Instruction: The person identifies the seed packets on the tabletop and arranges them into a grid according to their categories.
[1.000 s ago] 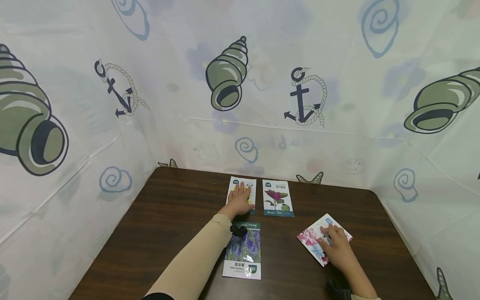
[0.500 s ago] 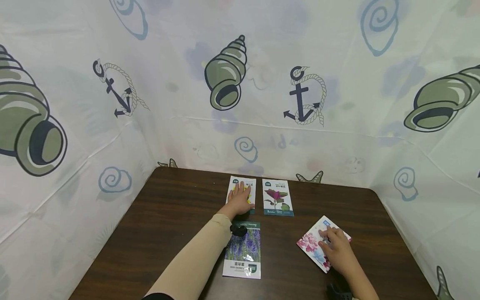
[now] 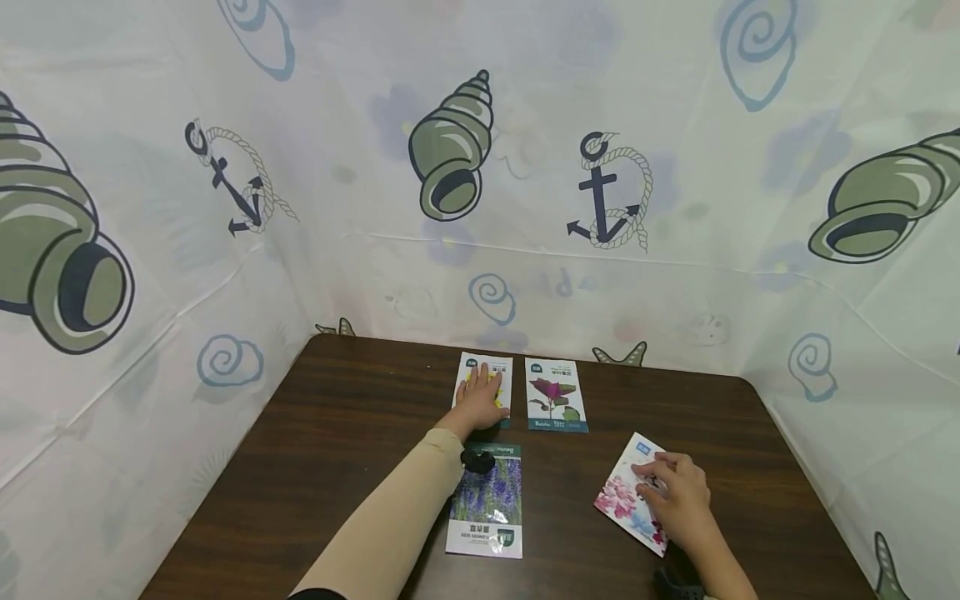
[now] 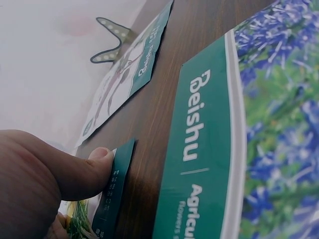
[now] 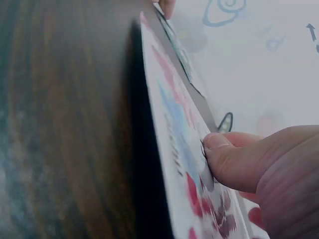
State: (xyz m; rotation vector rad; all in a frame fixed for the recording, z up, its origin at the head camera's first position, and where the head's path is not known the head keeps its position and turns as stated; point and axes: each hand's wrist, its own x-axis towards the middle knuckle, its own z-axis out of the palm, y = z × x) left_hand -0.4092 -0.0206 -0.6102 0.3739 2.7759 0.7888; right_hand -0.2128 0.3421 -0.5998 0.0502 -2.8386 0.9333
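My left hand lies with spread fingers on a yellow-flower seed packet at the back of the table. Beside it, to the right, lies a seed packet with a magenta flower. A lavender seed packet lies nearer, partly under my left wrist in the head view. On the right, my right hand pinches a packet printed with pink and blue flowers along its right side. The right wrist view shows my thumb on its printed face, with a dark shadow along its near edge.
The dark wooden table has rounded back corners. A white cloth printed with shells and anchors hangs close behind it and along both sides.
The packet in my right hand has turned slightly, its top corner moving left and its bottom corner right and nearer. My right fingers have shifted on it. My left hand stays put.
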